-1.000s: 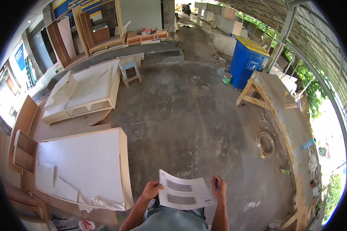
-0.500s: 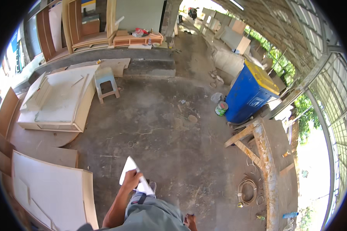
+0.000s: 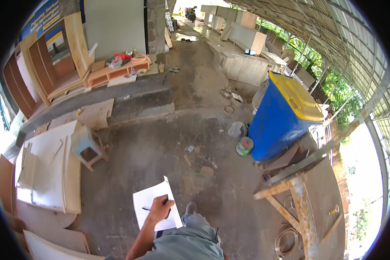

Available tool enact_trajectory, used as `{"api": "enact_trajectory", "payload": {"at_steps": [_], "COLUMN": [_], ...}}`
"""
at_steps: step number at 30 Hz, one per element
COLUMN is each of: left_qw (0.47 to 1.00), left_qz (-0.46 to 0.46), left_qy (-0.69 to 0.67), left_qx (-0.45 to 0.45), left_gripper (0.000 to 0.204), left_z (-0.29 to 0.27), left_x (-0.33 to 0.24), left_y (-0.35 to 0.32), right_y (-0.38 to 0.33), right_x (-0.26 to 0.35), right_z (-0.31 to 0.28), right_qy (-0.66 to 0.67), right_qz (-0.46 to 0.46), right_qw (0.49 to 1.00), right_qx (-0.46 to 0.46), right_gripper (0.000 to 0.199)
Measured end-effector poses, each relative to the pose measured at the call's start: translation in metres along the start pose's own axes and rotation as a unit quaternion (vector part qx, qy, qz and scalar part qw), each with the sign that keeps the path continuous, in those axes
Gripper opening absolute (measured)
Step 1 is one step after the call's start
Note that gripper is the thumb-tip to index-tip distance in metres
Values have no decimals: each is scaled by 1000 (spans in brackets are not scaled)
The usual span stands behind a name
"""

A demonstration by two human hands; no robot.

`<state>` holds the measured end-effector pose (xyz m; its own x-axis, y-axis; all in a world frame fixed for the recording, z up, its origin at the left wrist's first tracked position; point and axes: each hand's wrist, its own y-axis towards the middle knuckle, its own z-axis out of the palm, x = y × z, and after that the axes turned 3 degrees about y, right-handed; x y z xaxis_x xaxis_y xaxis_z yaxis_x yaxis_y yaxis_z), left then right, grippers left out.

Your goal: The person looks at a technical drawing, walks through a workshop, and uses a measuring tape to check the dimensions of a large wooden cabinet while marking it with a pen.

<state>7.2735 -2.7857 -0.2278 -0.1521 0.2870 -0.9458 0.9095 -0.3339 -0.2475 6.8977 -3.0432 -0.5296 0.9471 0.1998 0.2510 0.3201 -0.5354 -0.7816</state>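
Observation:
My left hand (image 3: pixel 160 209) is closed on a flat white panel (image 3: pixel 151 200) with straight edges, held low in front of my left leg. A thin dark curved mark or slot shows on the panel beside my fingers; I cannot make out what it is. My fingertips are curled and partly hidden. Of my right hand, only a sliver of skin (image 3: pixel 225 257) shows at the lower edge beside my grey-green clothing, and its fingers are out of sight. One shoe (image 3: pixel 191 208) is on the concrete floor just right of the panel.
A blue bin (image 3: pixel 275 117) with a yellow lid stands ahead right, a paint can (image 3: pixel 244 146) beside it. Nearer right are a rusty-edged workbench (image 3: pixel 305 212) and a coiled hose (image 3: pixel 286 240). A plastic stool (image 3: pixel 87 145) and white cabinet panels (image 3: pixel 47 169) stand left; a step (image 3: pixel 147 110) lies beyond.
The view has moved forward across the floor and the bin looks closer. The white panel has turned from nearly edge-on to show its broad face. My right hand has mostly left the picture.

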Motion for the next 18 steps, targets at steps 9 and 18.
{"api": "enact_trajectory", "payload": {"at_steps": [9,18], "left_qw": [992,993], "left_qz": [-3,38], "left_qy": [-41,24], "left_qx": [-121,-105], "left_gripper": [15,13], "left_z": [-22,-56], "left_x": [-73,-164], "left_y": [241,593], "right_y": [232,437], "right_x": [543,700], "right_z": [-302,-313], "right_qy": [184,163], "right_qz": [-453,-457], "right_qw": [859,867], "right_qx": [-153,-116], "right_gripper": [19,22]}}
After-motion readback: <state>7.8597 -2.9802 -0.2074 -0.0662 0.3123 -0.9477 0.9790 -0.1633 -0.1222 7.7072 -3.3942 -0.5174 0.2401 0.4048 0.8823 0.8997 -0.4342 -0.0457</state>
